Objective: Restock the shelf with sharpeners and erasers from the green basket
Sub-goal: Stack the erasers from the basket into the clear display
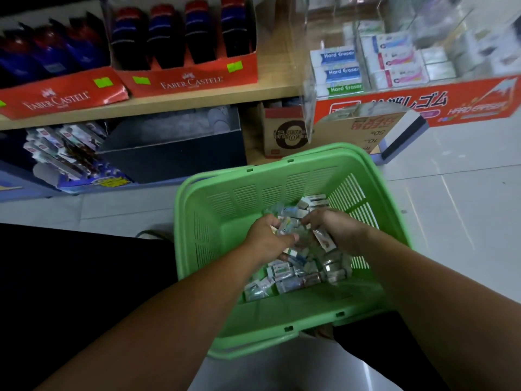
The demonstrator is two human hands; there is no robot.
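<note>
Lying heaped in the green basket (253, 193), erasers (284, 280) look small, glossy-wrapped.

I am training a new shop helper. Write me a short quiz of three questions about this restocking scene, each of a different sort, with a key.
1. True or false: the left hand and the right hand are both inside the green basket, among the small packets.
2. Where do the "Hard Eraser" boxes stand? A) in the clear display case on the shelf; B) in the green basket; C) on the floor.
3. Fill in: the red trays on the shelf read "Faber-____".
Key: 1 true; 2 A; 3 Castell.
</note>
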